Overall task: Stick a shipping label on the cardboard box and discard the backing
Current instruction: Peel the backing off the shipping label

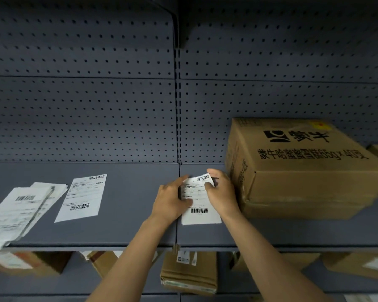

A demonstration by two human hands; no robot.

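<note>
A white shipping label with barcodes lies on the grey shelf, held between both my hands. My left hand presses on its left edge, thumb across the sheet. My right hand pinches the label's upper right corner, which curls up off the sheet. Just to the right of my right hand sits a large brown cardboard box with black printed characters on top; it rests on a flattened cardboard piece.
Another label sheet lies flat on the shelf to the left, with a loose pile of label papers at the far left edge. Pegboard backs the shelf. Several cardboard boxes stand on the lower shelf.
</note>
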